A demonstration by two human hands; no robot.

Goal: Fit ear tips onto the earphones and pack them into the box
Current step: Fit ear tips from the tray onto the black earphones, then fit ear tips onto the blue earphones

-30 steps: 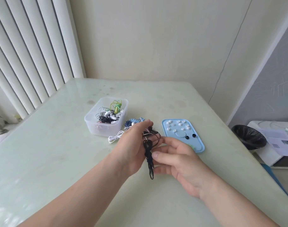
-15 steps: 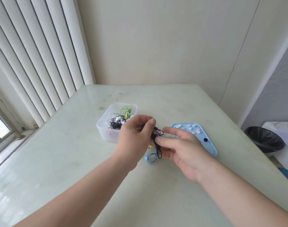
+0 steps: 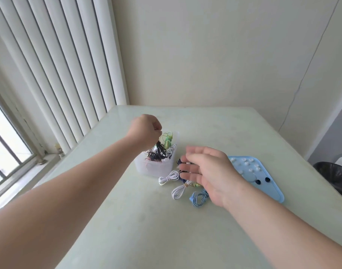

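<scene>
My left hand is curled above the translucent plastic box and pinches a bundled pair of black earphones, which hangs down into the box among other coiled earphones. My right hand hovers open, fingers spread, over loose earphones on the table: two white coils and a light blue coil. To the right lies a blue tray with several white ear tips and two black ear tips.
The pale green table ends at a wall behind. Vertical blinds and a window stand to the left. A black waste bin stands on the floor past the table's right edge.
My left hand has carried the black earphones from the middle of the table up and left to over the box. My right hand has let go of them and opened.
</scene>
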